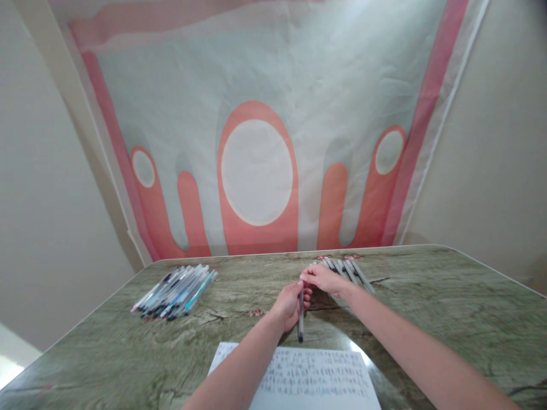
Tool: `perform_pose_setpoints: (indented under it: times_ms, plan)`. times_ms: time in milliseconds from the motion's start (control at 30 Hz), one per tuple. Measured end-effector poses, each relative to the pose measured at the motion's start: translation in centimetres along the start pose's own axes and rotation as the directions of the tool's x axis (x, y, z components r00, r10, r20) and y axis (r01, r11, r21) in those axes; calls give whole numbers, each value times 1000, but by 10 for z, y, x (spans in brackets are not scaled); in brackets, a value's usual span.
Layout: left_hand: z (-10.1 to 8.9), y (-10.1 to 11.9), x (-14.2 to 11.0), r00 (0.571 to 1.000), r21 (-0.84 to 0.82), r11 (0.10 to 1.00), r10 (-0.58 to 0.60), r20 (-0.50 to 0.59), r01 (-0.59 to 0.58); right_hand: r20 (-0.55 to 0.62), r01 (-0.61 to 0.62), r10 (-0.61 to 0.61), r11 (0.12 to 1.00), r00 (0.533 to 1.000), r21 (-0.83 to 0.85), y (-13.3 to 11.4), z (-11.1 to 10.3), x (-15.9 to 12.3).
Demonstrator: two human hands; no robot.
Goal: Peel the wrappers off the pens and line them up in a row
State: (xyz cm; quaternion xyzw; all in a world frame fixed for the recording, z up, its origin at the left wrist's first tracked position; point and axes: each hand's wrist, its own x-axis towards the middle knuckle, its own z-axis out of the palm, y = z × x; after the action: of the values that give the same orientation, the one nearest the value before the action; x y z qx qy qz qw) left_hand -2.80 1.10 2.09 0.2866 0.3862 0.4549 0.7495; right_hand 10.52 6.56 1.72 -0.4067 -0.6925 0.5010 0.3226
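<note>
In the head view a slim grey pen (301,319) with a dark end points down toward me over the tabletop. My left hand (291,304) is wrapped round its upper part. My right hand (323,278) pinches the pen's far end, its fingertips touching those of the left. Whether a cap sits between the right fingers is hidden. Just behind the right hand lies a row of several grey pens (348,270), partly covered by that hand. Below the hands rests a sheet of paper (316,376) with handwritten lines, partly under my left forearm.
A heap of several pens (175,291), mostly clear, dark and blue, lies at the table's left. The wood-patterned table (436,307) has rounded far corners. Behind it hangs a pink, red and grey-green sheet (256,239) against the wall.
</note>
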Motion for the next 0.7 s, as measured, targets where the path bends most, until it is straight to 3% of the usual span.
perform_pose_setpoints:
  times_ms: [500, 700]
  plan:
    - [1, -1, 0, 1000, 53, 999, 3, -11, -3, -69, 59, -76, 973, 995, -222, -1, 1, 3]
    - [0, -3, 1, 1000, 33, 999, 10, -13, -10, -172, 57, -124, 934, 977, -354, -6, -18, 6]
